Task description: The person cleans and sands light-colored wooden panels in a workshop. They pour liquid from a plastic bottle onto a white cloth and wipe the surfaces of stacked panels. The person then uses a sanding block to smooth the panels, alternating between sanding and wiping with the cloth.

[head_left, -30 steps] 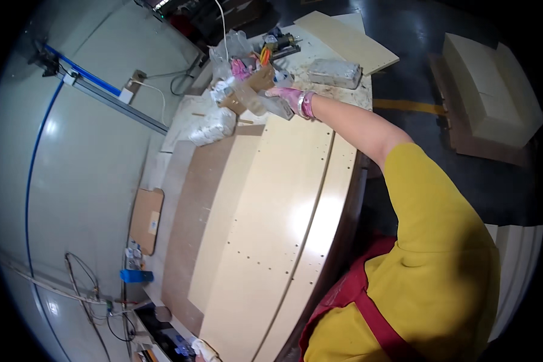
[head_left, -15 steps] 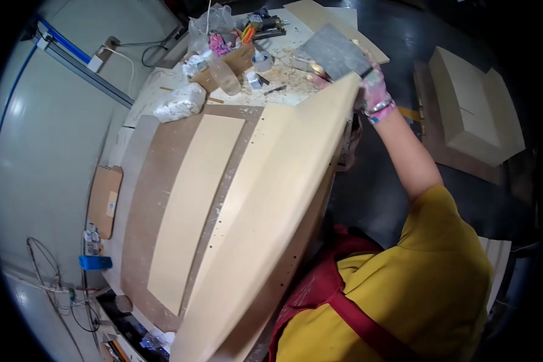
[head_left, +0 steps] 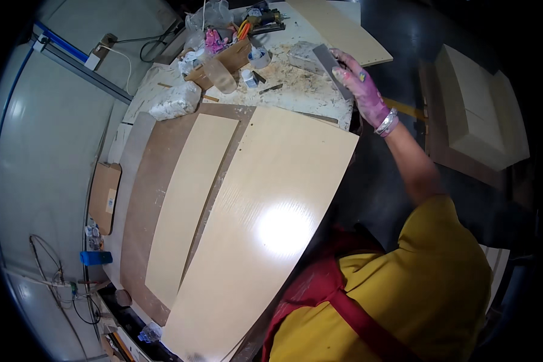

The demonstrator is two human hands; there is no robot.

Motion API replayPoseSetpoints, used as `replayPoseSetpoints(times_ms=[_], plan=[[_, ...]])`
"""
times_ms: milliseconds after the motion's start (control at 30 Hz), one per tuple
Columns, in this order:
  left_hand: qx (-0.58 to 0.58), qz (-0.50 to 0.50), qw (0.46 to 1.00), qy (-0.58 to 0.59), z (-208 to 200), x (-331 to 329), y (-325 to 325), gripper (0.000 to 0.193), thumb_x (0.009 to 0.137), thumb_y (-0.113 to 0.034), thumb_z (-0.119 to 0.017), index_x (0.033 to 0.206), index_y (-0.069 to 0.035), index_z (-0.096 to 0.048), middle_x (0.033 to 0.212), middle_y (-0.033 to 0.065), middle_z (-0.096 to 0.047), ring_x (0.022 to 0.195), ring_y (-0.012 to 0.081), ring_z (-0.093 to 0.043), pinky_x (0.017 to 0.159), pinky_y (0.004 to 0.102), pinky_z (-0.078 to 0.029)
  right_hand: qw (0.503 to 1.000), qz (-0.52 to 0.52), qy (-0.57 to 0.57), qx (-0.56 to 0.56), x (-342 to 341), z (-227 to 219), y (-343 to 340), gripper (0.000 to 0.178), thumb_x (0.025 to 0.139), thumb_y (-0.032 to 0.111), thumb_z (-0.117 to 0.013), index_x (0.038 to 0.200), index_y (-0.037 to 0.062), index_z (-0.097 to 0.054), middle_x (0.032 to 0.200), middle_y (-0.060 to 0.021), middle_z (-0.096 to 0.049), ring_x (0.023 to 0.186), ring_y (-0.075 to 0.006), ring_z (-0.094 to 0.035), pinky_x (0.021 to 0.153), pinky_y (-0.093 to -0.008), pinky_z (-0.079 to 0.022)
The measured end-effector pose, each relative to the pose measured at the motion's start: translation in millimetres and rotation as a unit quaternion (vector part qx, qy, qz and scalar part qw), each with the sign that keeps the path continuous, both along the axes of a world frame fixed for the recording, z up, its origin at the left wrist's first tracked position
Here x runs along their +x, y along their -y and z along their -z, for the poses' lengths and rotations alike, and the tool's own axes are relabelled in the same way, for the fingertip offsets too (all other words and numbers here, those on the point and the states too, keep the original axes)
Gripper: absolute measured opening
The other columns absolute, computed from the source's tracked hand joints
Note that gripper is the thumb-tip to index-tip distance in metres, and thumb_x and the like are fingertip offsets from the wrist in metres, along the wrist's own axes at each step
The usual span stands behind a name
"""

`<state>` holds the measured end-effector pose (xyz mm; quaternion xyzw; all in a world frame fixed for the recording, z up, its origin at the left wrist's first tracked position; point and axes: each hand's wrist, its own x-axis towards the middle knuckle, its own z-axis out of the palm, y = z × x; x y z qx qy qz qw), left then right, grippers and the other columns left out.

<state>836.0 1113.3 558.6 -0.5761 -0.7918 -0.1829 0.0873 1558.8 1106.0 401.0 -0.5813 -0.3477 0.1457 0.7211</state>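
Note:
Out at the far right edge of the workbench, my right hand (head_left: 363, 87) in a stained pink glove grips a flat grey sanding block (head_left: 332, 69), which is turned nearly on edge. A whitish, block-shaped thing (head_left: 308, 57) lies on the bench just left of it. Below the hand a wide pale wood panel (head_left: 265, 193) lies face up along the near side of the bench, a lamp glare on its surface and small holes near its left edge. Beside it on the left rests a narrower pale panel (head_left: 190, 205). My left hand is out of sight.
Dust covers the far bench top (head_left: 295, 90). A power tool (head_left: 262, 21), a tape roll (head_left: 259, 58), a clear plastic bottle (head_left: 220, 76) and a white wrapped bundle (head_left: 176, 101) lie there. Another board (head_left: 338, 30) sits behind. Large pale panels (head_left: 473, 102) stand stacked on the right.
The wide panel has gone from tilted up to lying flat. The sanding block has turned from its broad face to its edge. Fingertips seen beyond the panel's far end are gone.

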Motion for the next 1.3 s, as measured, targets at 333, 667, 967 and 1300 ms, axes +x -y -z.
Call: replayPoseSetpoints(times_ms=[333, 667, 967, 1300], plan=[[-0.155, 0.729, 0.666, 0.012, 128.2, 399.1, -80.4, 0.045, 0.067, -0.016, -0.066, 0.109, -0.002, -0.058, 0.135, 0.0135, -0.048, 0.125, 0.0383, -0.041, 0.1, 0.0469, -0.033, 0.906, -0.112, 0.274, -0.304, -10.5, -34.7, 68.7, 0.067, 0.084, 0.048, -0.059, 0.134, 0.0041, -0.047, 0.127, -0.0182, -0.052, 0.112, -0.0299, -0.054, 0.095, -0.0354, -0.044], [-0.131, 0.735, 0.665, 0.036, 139.4, 420.7, -112.5, 0.05, 0.067, -0.022, -0.069, 0.112, -0.004, -0.059, 0.139, 0.0138, -0.045, 0.125, 0.0437, -0.04, 0.097, 0.059, -0.031, 0.854, -0.064, 0.404, -0.321, -22.9, -13.9, -93.5, 0.054, 0.079, 0.045, -0.059, 0.123, 0.0148, -0.056, 0.119, -0.0202, -0.051, 0.095, -0.0375, -0.061, 0.082, -0.0453, -0.05], [-0.164, 0.717, 0.676, 0.034, 136.4, 420.4, -118.2, 0.049, 0.069, -0.026, -0.069, 0.114, -0.007, -0.061, 0.14, 0.0143, -0.045, 0.128, 0.042, -0.038, 0.101, 0.061, -0.028, 0.812, -0.084, 0.455, -0.355, -32.6, -26.0, -24.1, 0.059, 0.081, 0.045, -0.06, 0.13, 0.0155, -0.05, 0.115, -0.0262, -0.052, 0.087, -0.0363, -0.064, 0.078, -0.0404, -0.053], [-0.146, 0.705, 0.693, 0.033, 141.5, 409.6, -123.2, 0.049, 0.07, -0.024, -0.069, 0.115, -0.007, -0.061, 0.138, 0.0113, -0.047, 0.127, 0.0402, -0.04, 0.1, 0.0592, -0.031, 0.838, -0.108, 0.385, -0.372, -14.4, -13.5, -22.3, 0.058, 0.084, 0.046, -0.055, 0.132, 0.0144, -0.05, 0.101, -0.0212, -0.064, 0.085, -0.0292, -0.066, 0.077, -0.0371, -0.053]])
